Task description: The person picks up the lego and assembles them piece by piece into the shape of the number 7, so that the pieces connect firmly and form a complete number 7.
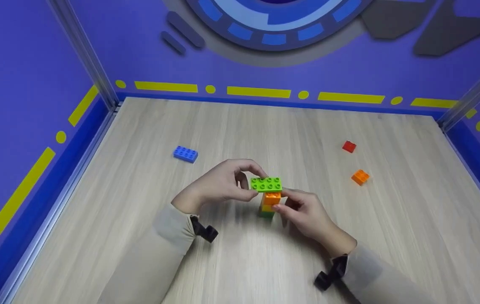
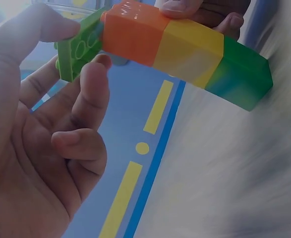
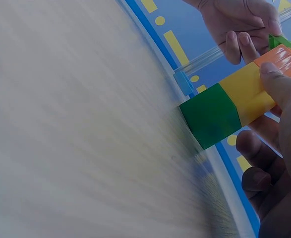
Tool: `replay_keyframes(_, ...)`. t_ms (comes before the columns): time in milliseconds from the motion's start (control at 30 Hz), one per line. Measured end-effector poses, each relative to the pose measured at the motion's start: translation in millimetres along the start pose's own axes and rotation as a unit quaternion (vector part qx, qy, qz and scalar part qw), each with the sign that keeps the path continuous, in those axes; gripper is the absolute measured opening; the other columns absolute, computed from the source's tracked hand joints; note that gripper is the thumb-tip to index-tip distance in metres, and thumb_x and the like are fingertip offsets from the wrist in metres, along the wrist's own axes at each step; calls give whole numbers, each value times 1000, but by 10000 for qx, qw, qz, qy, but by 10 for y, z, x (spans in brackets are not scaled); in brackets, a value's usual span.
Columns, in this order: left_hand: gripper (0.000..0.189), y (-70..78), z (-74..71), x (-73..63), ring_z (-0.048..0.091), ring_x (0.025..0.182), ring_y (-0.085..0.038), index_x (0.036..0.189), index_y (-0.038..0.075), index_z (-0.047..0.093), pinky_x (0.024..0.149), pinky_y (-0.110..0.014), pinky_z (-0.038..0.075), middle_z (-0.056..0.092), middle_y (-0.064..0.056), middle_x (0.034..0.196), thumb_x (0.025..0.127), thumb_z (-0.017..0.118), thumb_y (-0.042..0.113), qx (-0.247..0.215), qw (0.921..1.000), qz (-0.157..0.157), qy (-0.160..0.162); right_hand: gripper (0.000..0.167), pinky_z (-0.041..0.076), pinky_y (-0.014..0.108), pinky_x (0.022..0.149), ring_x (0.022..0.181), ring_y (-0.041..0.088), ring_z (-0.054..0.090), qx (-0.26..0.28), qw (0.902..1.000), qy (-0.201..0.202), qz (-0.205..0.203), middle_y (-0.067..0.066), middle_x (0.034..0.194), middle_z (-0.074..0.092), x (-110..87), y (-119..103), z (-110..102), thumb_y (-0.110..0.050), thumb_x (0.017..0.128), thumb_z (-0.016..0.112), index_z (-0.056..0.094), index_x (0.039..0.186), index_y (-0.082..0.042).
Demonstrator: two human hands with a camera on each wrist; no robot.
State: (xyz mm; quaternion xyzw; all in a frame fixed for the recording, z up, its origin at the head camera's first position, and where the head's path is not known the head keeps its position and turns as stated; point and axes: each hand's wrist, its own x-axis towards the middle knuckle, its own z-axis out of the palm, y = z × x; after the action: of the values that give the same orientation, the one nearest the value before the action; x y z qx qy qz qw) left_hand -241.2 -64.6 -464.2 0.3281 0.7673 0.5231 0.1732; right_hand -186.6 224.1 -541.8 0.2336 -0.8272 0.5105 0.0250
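Observation:
Thumb and index finger of my left hand (image 1: 223,185) pinch a lime green eight-stud toy brick (image 1: 266,184) by its left end. The brick lies across the top of a small upright tower; whether its studs are fully pressed together I cannot tell. From the top, the tower has an orange brick (image 1: 272,199), a yellow brick (image 2: 190,49) and a dark green brick (image 3: 212,116). My right hand (image 1: 309,213) grips the tower from the right, its thumb at the orange and yellow bricks. The tower's base is at the wooden table (image 1: 231,261).
A blue eight-stud brick (image 1: 185,154) lies on the table to the left. Over on the right are a small red brick (image 1: 349,146) and a loose orange brick (image 1: 360,177). Purple-blue panels (image 1: 265,76) with yellow markings border the table's back and sides.

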Motion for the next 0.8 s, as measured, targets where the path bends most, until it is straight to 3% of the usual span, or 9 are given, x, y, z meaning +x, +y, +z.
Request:
replay_keyframes(233, 36, 9, -19, -11, 68, 88, -17, 129, 16, 79, 81, -30, 57, 78, -5, 128, 94, 82, 12, 263, 9995, 79, -130, 41, 47, 22, 61, 69, 6, 55, 9, 9999, -4, 116, 9, 88, 74, -2, -6, 4, -14, 103, 85, 79, 143, -9)
replay_keyframes(567, 35, 65, -8, -32, 57, 83, -14, 124, 22, 81, 75, -27, 47, 71, 1, 111, 91, 82, 12, 316, 9995, -21, -44, 40, 48, 24, 56, 63, 6, 58, 224, 9997, 93, -19, 6, 78, 71, 9, 13, 18, -8, 99, 87, 80, 138, -7)
replay_keyframes(667, 34, 66, 1, -35, 54, 83, -15, 123, 22, 82, 74, -27, 45, 70, 2, 109, 91, 82, 11, 371, 9993, -21, -24, 41, 48, 24, 58, 65, 6, 58, 321, 9994, 97, 25, 5, 80, 72, 6, 8, 17, -8, 98, 88, 80, 138, -8)
replay_keyframes(800, 34, 61, 8, -34, 54, 83, -15, 123, 22, 82, 74, -28, 45, 69, 2, 110, 90, 81, 12, 415, 9991, -2, -37, 54, 49, 22, 63, 72, 7, 59, 588, 9982, 150, 21, 3, 89, 71, -4, -28, 3, -3, 97, 87, 72, 149, -5)
